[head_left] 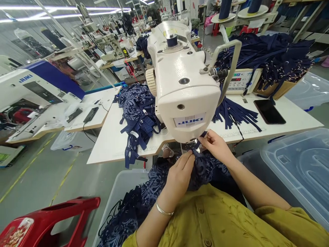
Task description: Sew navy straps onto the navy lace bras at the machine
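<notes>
Below the head of a white sewing machine (189, 89), both of my hands are close to the needle area. My left hand (181, 169) is closed on the edge of a navy patterned lace garment (205, 168), which hangs down over my lap. To its right, my right hand (214, 144) pinches a narrow navy strap (202, 136) right by the presser foot. The machine head hides part of the needle, and I cannot make out where strap and lace meet.
Left of the machine lies a pile of navy lace pieces (138, 109). Cut straps (235, 113) and a phone (269, 111) lie on the right, before a box heaped with straps (269, 58). A plastic bin (120, 185), a lidded tub (295, 168) and a red stool (51, 219) surround me.
</notes>
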